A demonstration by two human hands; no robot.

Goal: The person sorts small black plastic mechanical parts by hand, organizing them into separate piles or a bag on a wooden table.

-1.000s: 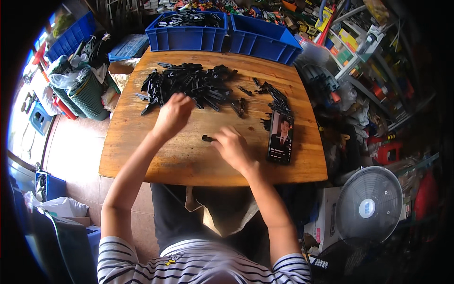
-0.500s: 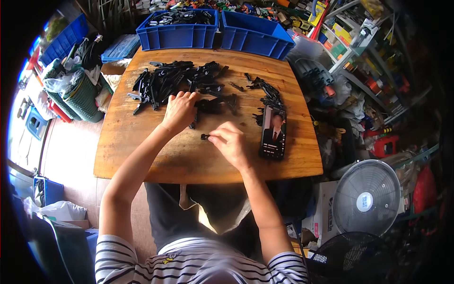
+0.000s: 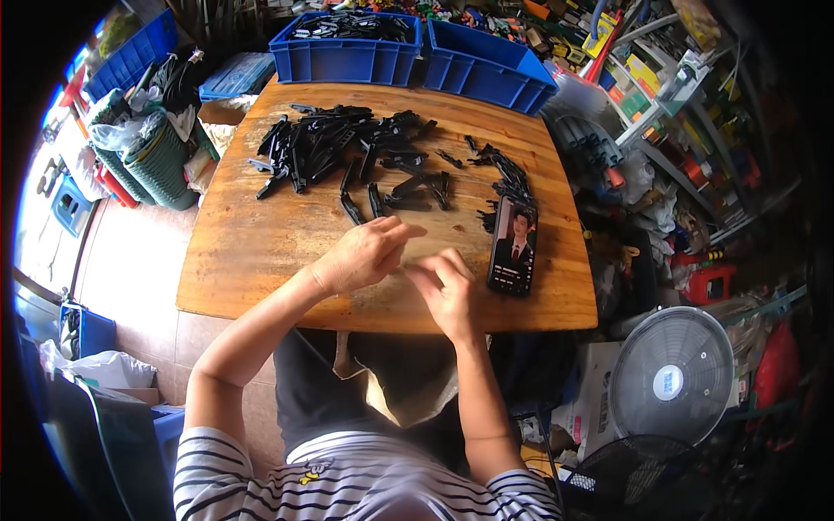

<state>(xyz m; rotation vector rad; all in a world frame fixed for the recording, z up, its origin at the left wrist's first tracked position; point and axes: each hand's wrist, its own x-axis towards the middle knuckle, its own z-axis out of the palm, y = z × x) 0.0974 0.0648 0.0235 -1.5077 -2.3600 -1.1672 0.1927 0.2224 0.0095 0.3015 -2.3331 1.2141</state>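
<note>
Over the near middle of the wooden table (image 3: 252, 260), my two hands are close together, fingertips almost meeting. My left hand (image 3: 367, 253) is closed, fingers curled and pointing right; what lies in it, if anything, is hidden. My right hand (image 3: 447, 291) has thumb and fingers bent together in a pinch, and whatever is between them is too small to make out. Just beyond my left hand lie loose slim black plastic pieces (image 3: 376, 200). A large heap of black plastic pieces (image 3: 321, 143) spreads behind them. To the right is a smaller pile of short black pieces (image 3: 508, 174).
A phone (image 3: 514, 247) with a lit screen lies right of my right hand, against the small pile. At the table's far edge stand a blue crate (image 3: 343, 65) full of black pieces and another blue crate (image 3: 486, 78). A fan (image 3: 671, 378) stands at the right.
My left hand has drawn back from the heap toward my right hand. The small black piece seen in my right fingers before no longer shows. The view has shifted slightly.
</note>
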